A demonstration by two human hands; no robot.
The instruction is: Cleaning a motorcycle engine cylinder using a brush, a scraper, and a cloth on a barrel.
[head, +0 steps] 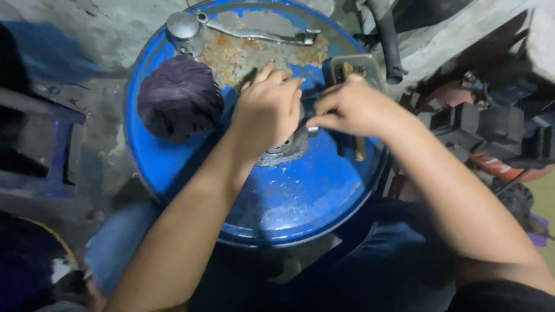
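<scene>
Left hand (267,107): palm down near the middle of the blue drum lid (312,196); fingers curled in a closed grip over a small metal part (289,147), grey and rounded, which sits on the lid just under the hand; how much of the part is clasped cannot be told, since the hand covers most of it.

Right hand (355,107): just beside the left, knuckles up; thumb and forefinger pinched in a closed grip on a slim metal tool (312,130), whose pale tip shows below the fingers and points toward the metal part; the rest of the tool is hidden in the hand.

Blue drum lid: round, painted blue, worn to rust and bare metal in a patch at its far side; it serves as the bench for everything here.

Dark rag (180,97): a bunched purple-black wad of cloth, lying on the lid to the left of the left hand, near it but not touching.

Metal lever (260,34): a long silver arm with a rounded cap at its left end, lying across the far edge of the lid over the rust patch, apart from both hands.

Rectangular metal frame (357,65): dull grey, at the far right rim of the lid, partly behind the right hand.

Black hose (388,40): thick, hanging down beyond the lid's right edge.

Dark machine parts (491,124): blocky black pieces, crowded to the right of the drum; details too dim to tell.
</scene>
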